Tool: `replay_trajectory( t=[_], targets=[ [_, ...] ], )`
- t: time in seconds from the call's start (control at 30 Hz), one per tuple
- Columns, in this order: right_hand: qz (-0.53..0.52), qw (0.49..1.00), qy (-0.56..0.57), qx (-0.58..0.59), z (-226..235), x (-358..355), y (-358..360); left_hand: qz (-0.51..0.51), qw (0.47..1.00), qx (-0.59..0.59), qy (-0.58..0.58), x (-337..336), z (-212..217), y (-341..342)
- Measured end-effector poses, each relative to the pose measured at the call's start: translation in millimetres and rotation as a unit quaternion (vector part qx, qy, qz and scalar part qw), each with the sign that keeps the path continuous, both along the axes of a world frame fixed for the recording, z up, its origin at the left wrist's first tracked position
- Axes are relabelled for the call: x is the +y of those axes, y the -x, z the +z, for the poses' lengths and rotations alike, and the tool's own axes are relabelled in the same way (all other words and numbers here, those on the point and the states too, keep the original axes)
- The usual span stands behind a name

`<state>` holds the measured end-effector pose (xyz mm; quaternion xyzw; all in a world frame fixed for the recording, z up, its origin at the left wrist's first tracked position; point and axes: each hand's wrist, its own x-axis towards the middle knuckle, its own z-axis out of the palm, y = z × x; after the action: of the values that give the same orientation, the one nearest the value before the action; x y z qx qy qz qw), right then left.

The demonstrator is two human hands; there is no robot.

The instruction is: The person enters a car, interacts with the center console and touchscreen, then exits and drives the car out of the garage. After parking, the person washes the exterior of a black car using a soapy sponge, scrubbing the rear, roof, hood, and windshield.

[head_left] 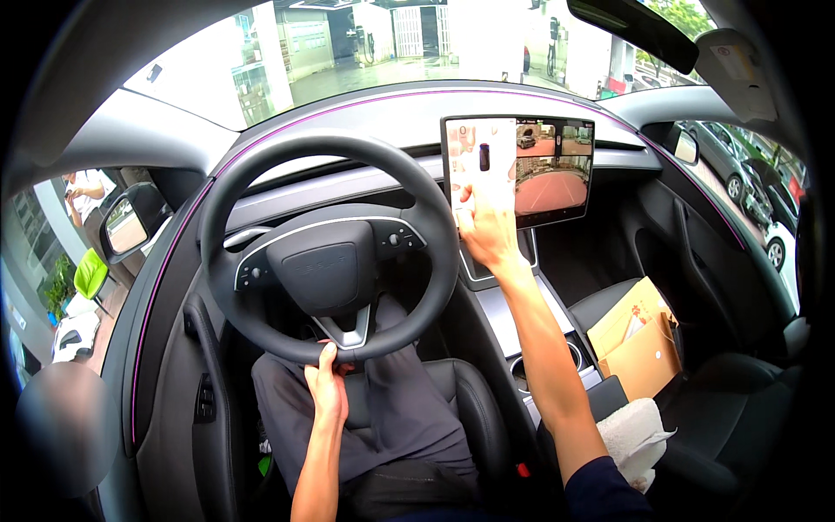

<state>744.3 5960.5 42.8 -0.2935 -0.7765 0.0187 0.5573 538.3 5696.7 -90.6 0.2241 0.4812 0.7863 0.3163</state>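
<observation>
My left hand (pixel 327 384) is closed around the bottom of the black steering wheel (pixel 416 309), its thumb up against the rim and its other fingers partly hidden. To the right of the wheel, my right hand (pixel 489 228) reaches up to the wide touchscreen (pixel 557 187) on the dashboard. It covers part of the screen's lower left side and holds nothing. Its fingers look stretched out, but their tips blend into the bright display. On the screen are a small dark car picture and several camera views. Contact with the glass cannot be made out.
On the passenger seat lies a tan paper folder (pixel 639 357). A white towel (pixel 633 439) rests by the centre armrest, behind the cup holders (pixel 520 374). Outside the left window, past the side mirror (pixel 126 228), are a person and a green chair (pixel 90 274). Parked cars show at right.
</observation>
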Motion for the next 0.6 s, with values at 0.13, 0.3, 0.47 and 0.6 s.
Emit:
replay_trajectory(
  t=[0.13, 0.3, 0.47, 0.6],
  targets=[
    [0.012, 1.000, 0.006, -0.002, -4.8, 7.0, 4.0, 0.000, 1.000, -0.002, 0.003, 1.7, 3.6, -3.0],
    [0.033, 0.999, 0.004, -0.010, 4.6, 22.8, 21.5, -0.003, 1.000, -0.003, 0.005, -0.9, 7.4, -3.2],
    [0.018, 1.000, -0.013, 0.020, 2.9, 9.6, 7.8, -0.004, 1.000, 0.000, 0.008, -1.4, 3.4, 0.6],
    [0.004, 0.999, 0.036, 0.006, -10.5, 8.6, -7.3, -0.009, 1.000, 0.002, 0.005, 2.8, 1.1, -1.4]
  ],
)
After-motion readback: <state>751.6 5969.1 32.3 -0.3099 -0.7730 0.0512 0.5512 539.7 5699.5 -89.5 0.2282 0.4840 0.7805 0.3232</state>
